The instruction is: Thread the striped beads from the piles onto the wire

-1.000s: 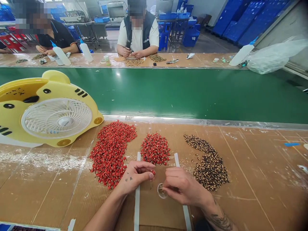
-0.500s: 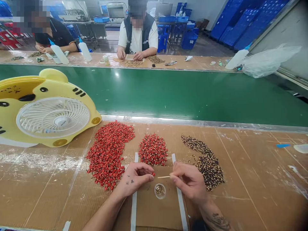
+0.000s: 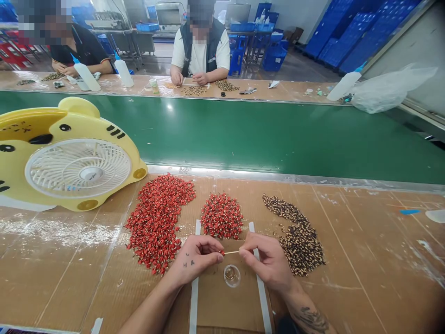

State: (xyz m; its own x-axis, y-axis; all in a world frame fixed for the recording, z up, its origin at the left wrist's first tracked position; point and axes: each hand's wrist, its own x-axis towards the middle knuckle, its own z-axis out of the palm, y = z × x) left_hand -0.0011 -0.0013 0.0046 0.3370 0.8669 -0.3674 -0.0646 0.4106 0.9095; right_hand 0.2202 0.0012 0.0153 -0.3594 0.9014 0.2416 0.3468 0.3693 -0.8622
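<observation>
Small red piece [image 3: 222, 253] above the cardboard pad [image 3: 225, 311], left hand [image 3: 197, 260] fingers clamped on it; right hand [image 3: 267, 260] fingers pinched together on a thin pale stick [image 3: 232, 252], tip up at the piece, exact contact too small to tell. Clear round cup [image 3: 232, 276] with a little clear stuff inside sits on the pad just below the stick, small red pile [image 3: 221, 217] beyond the hands, larger red pile [image 3: 158, 225] left, black-and-tan pile [image 3: 303, 243] right, all on the bench [image 3: 368, 260]. Yellow fan [image 3: 137, 160] far left, green strip [image 3: 222, 132] behind, two co-workers across it.
</observation>
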